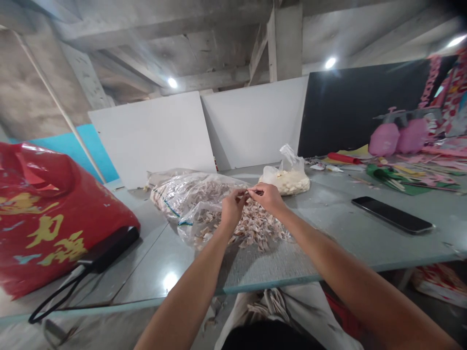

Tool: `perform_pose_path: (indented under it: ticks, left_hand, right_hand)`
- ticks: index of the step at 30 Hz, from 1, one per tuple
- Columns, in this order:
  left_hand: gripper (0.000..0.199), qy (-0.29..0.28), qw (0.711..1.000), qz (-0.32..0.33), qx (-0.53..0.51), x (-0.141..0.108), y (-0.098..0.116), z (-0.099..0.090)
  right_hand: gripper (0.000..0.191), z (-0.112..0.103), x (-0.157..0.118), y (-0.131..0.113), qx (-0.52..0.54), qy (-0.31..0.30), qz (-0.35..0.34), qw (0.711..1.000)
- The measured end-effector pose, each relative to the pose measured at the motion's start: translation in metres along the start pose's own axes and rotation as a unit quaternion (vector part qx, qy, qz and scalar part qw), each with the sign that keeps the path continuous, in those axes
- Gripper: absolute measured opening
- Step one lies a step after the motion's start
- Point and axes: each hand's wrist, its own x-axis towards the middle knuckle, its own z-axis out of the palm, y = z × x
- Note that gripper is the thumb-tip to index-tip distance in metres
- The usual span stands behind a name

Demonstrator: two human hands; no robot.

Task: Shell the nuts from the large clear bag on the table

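Note:
A large clear plastic bag (197, 192) lies on its side on the grey table, its mouth towards me. Small pale brown pieces (260, 226) spill out of it into a loose pile. Above that pile my left hand (233, 206) and my right hand (268, 198) meet fingertip to fingertip. Both are pinched around a small dark piece, too small to make out. Behind my right hand stands a smaller clear bag (290, 180) filled with cream-coloured pieces.
On the left are a big red bag (54, 209) and a black object with a cord loop (113, 248). A phone (392, 214) lies at the right. Farther back are pink bottles (385, 139), a red roll (343, 158) and green scraps (397, 183). White boards lean behind the table (156, 277).

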Motion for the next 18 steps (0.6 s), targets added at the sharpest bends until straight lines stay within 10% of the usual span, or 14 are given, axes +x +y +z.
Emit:
perform_pose_path:
  ticks: [18]
  left_hand:
    - [0.021, 0.016, 1.0, 0.006, 0.017, -0.003, 0.002, 0.005]
  right_hand:
    - [0.012, 0.011, -0.001, -0.003, -0.082, 0.047, 0.042, 0.995]
